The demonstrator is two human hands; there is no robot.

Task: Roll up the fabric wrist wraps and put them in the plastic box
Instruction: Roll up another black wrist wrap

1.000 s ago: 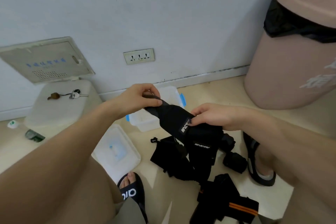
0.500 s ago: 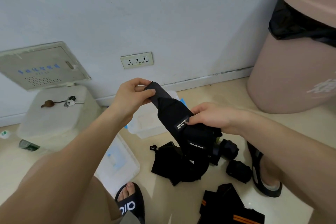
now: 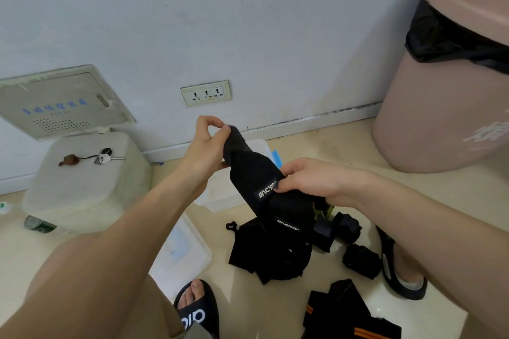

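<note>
Head view: gripping a black wrist wrap (image 3: 252, 173) at two places, above the floor. Left hand (image 3: 205, 146) pinching the wrap's upper end between thumb and fingertips, raised near the baseboard. Right hand (image 3: 308, 180) clamping the wrap lower down, thumb pressing just beside the white logo patch, fingers curling under the fabric. Wrap stretching slantwise between the two hands, its lower part hanging down toward a heap of loose black wraps (image 3: 271, 253) lying on the floor (image 3: 316, 143). Sitting behind the held wrap, partly hidden: the clear plastic box (image 3: 220, 192), blue clip showing at its far side. Lying beside the left forearm: the box lid (image 3: 181, 253). Resting right of the heap: two rolled black wraps (image 3: 360, 260). Lying at the bottom edge: a black wrap with orange stripes (image 3: 349, 319). Standing at far right: a pink bin (image 3: 435, 107) with a black liner.
</note>
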